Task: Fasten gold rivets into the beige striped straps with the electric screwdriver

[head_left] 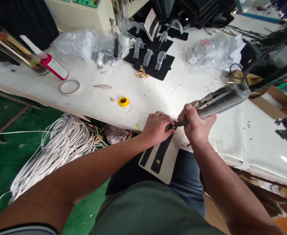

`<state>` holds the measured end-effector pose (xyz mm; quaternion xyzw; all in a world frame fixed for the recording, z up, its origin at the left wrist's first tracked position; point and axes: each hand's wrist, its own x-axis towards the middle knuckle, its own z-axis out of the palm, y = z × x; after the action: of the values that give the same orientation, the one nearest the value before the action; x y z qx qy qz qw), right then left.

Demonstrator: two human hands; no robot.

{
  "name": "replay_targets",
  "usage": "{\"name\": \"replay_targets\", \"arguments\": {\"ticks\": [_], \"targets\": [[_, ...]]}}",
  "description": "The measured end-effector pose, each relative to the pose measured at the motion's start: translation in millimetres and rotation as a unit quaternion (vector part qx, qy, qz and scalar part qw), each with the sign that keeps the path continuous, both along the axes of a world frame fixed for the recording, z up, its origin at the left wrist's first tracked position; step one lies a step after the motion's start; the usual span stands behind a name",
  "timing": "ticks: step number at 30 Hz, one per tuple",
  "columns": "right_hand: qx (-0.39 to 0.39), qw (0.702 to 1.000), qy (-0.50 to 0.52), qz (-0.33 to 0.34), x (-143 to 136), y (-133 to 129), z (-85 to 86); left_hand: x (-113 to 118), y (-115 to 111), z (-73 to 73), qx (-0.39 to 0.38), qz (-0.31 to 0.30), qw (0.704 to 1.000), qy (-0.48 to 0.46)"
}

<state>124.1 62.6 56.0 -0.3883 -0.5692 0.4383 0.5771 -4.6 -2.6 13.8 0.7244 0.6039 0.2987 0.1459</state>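
My right hand (197,125) is wrapped round a grey power screwdriver (217,101), which slants down to the left with a cord at its back end. Its tip meets the far end of a black strap (163,148) on a pale flat panel (170,166). My left hand (158,128) is closed on that same end, thumb and fingers beside the tip, and partly hides it. A small gold-coloured stud (158,161) shows on the strap's near end. The panel reaches from the table edge over my lap.
On the white table (155,101) are a yellow ring-shaped roll (123,101), a red bottle (54,65), a tape ring (70,86) and gold hardware (142,73). Black panels with wrapped handles (161,62) lie farther back. Cardboard boxes (273,101) stand right; white cord (57,147) lies heaped left.
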Motion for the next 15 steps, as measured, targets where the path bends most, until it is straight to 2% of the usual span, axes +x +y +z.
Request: {"name": "replay_targets", "arguments": {"ticks": [7,15], "targets": [[0.017,1.0,-0.02,0.009,-0.2,-0.6,-3.5,-0.4,-0.1,-0.1,-0.001,0.0,1.0,0.007],[0.049,0.994,-0.095,0.037,5.5,-2.4,-0.6,0.3,0.2,1.8,-0.004,-0.002,1.0,0.017]]}}
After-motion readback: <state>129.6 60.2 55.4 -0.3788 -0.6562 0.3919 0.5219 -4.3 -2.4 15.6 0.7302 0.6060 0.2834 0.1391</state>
